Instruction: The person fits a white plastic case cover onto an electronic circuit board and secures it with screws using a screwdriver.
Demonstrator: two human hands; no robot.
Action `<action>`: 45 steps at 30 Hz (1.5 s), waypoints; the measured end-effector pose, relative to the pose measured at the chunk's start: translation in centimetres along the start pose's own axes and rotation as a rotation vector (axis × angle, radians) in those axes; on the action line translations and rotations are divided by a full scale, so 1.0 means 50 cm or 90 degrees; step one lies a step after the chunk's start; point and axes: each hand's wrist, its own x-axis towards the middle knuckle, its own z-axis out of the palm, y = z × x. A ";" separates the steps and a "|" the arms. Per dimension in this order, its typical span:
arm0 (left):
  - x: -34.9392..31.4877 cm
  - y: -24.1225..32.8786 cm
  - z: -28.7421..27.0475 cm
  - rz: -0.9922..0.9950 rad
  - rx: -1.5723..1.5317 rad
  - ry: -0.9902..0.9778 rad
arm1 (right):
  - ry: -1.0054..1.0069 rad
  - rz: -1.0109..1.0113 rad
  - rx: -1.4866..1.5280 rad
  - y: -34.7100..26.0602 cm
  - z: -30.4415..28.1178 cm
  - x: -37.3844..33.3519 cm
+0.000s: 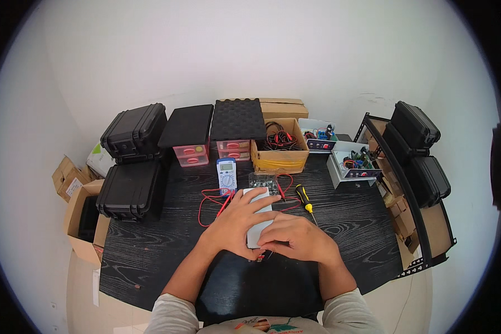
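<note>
A slim white rectangular case [255,236] stands lengthwise in front of me at the near part of the table. My left hand [236,220] grips it, fingers spread across its top and thumb at the near end. At that same end my right hand [298,236] is closed in a pinch; what its fingertips hold is hidden. A small red bit [260,258] shows just below the fingertips. Past the case lie a blue-and-white multimeter [227,175] with red test leads [209,200], a clear tray of small parts [263,182] and a yellow-and-black screwdriver [305,199].
Across the back stand pink drawer boxes [191,156], a black foam sheet [238,118] and a cardboard box of cables [280,161]. Two opened white device housings [355,179] sit back right. Black hard cases [129,192] are stacked at left; a black shelf rack [409,195] borders the right.
</note>
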 end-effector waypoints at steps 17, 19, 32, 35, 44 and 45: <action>-0.005 -0.005 0.002 -0.015 -0.021 -0.005 | -0.002 0.040 0.003 -0.012 0.010 0.000; -0.005 -0.005 0.002 -0.011 -0.028 -0.002 | -0.011 0.035 -0.006 -0.012 0.012 -0.002; -0.006 -0.006 0.002 -0.002 -0.033 -0.003 | 0.009 0.060 -0.027 -0.009 0.014 -0.007; -0.009 -0.009 0.009 -0.012 -0.025 -0.010 | 0.016 0.031 -0.027 -0.010 0.016 -0.005; -0.010 -0.012 0.009 -0.023 -0.014 -0.030 | 0.007 0.096 -0.012 -0.012 0.017 -0.004; -0.011 -0.014 0.011 -0.019 -0.011 -0.021 | 0.004 0.131 -0.010 -0.016 0.018 -0.002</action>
